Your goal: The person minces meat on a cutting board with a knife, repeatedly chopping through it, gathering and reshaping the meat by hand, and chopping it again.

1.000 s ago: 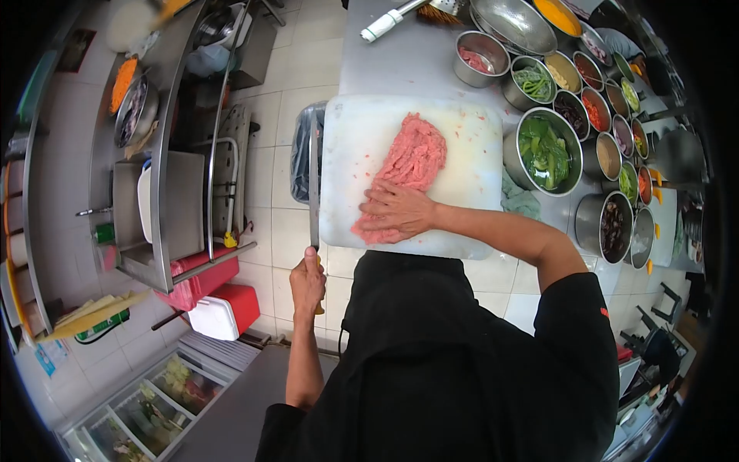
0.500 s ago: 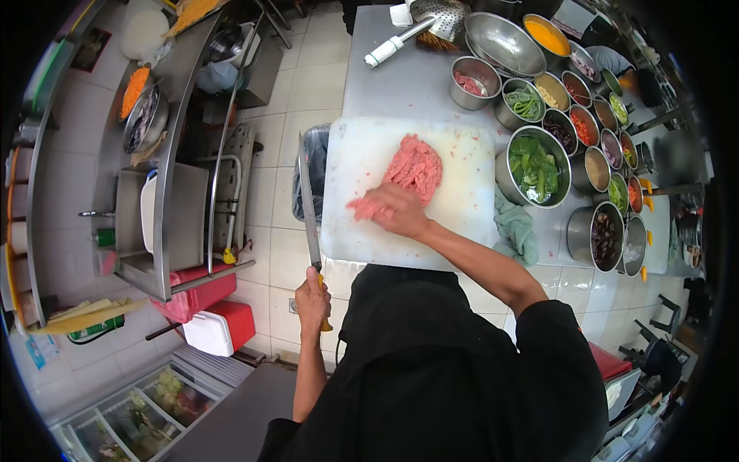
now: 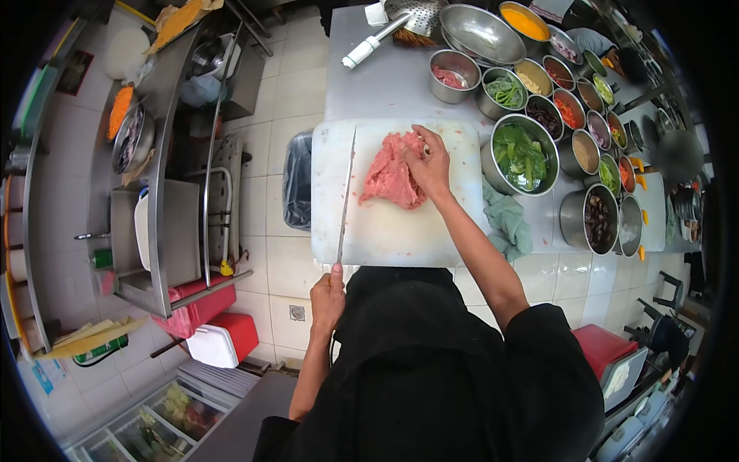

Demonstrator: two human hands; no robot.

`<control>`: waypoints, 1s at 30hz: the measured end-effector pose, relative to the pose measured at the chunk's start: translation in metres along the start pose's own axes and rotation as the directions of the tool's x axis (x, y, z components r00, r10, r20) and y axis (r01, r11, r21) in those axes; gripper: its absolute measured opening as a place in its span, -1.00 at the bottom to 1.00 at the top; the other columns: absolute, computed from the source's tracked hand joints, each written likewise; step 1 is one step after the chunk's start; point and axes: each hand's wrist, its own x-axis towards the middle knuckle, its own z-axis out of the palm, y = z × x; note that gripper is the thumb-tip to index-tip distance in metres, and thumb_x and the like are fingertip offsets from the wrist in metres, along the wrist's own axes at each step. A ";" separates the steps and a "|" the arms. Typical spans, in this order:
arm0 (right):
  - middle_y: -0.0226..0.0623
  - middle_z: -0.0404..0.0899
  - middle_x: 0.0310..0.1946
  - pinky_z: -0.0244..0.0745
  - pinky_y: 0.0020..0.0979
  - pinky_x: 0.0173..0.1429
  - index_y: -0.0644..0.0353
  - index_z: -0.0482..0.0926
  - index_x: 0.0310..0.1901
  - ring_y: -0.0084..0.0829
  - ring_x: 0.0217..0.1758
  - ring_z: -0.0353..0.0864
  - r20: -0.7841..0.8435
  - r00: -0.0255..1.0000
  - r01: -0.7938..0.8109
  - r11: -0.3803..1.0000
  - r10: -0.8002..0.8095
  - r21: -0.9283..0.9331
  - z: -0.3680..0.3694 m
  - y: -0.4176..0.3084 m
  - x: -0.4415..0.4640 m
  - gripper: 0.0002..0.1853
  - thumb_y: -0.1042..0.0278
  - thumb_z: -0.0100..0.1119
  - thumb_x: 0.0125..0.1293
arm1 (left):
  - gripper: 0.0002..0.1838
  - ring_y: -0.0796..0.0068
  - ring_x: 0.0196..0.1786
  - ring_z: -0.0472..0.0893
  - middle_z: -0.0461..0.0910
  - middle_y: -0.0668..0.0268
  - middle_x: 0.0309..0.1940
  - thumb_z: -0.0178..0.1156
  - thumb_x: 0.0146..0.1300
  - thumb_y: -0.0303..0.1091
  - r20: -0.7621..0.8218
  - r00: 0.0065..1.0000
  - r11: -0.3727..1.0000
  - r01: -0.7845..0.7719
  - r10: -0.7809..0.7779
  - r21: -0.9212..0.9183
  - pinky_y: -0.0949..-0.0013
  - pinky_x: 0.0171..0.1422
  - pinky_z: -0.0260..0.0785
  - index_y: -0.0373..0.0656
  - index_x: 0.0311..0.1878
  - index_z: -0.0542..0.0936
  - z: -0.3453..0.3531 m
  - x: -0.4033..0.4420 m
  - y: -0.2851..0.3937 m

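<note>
On the cutting board (image 3: 385, 239), a bare strip lies open on the near side of the minced meat (image 3: 389, 175); the knife (image 3: 349, 189) bars the left, the right forearm (image 3: 471, 235) the near right; a pot of greens (image 3: 490, 175) and green cloth (image 3: 506, 225) crowd the right edge; the counter (image 3: 373, 94) gives room beyond the far edge, left of a steel bowl (image 3: 453, 95).

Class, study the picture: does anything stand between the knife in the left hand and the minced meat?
Nothing visible does. Only cutting board shows between the knife in the left hand and the minced meat; the right hand is at the meat's opposite side.
</note>
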 end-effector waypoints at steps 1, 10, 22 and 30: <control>-0.10 0.48 0.24 0.32 -0.15 0.40 0.10 0.59 0.19 -0.06 0.37 0.38 0.021 0.997 0.076 0.996 -0.075 -0.041 -0.003 0.000 0.001 -0.50 0.19 0.38 0.22 | -0.28 0.53 -0.61 0.39 0.42 0.31 -0.67 0.00 0.47 0.28 -0.021 0.999 0.997 -0.030 0.032 0.065 0.31 -0.51 0.28 -0.32 -0.44 0.52 0.002 0.002 -0.002; -0.13 0.25 0.47 -0.04 0.11 0.60 0.08 0.38 0.40 -0.04 0.57 0.13 0.600 0.717 0.652 0.643 -0.354 -0.401 -0.002 0.015 0.003 -0.40 0.04 0.10 0.39 | -0.31 -0.26 -0.30 0.65 0.63 -0.25 -0.43 0.15 0.40 0.19 0.065 0.996 0.926 -0.074 0.053 0.370 -0.04 -0.18 0.46 -0.49 -0.28 0.56 0.011 -0.008 0.044; -0.10 0.25 0.49 -0.01 0.02 0.60 -0.01 0.37 0.44 -0.06 0.58 0.10 0.584 0.781 0.348 0.930 -0.220 -0.115 -0.010 0.039 0.056 -0.38 -0.05 0.10 0.42 | -0.38 -0.40 -0.27 0.62 0.62 -0.30 -0.42 0.14 0.40 0.15 0.001 0.992 0.908 -0.114 0.124 0.402 -0.18 -0.16 0.45 -0.40 -0.27 0.53 -0.011 0.001 0.037; -0.03 0.34 0.40 0.10 -0.09 0.57 0.15 0.42 0.37 -0.03 0.51 0.22 0.846 0.407 0.650 0.760 -0.345 -0.003 -0.004 0.021 0.091 -0.04 -0.29 0.44 0.00 | -0.37 -0.39 -0.25 0.63 0.62 -0.30 -0.40 0.17 0.40 0.14 -0.048 0.999 0.910 -0.003 0.025 0.415 -0.13 -0.15 0.47 -0.45 -0.25 0.54 -0.012 -0.029 0.032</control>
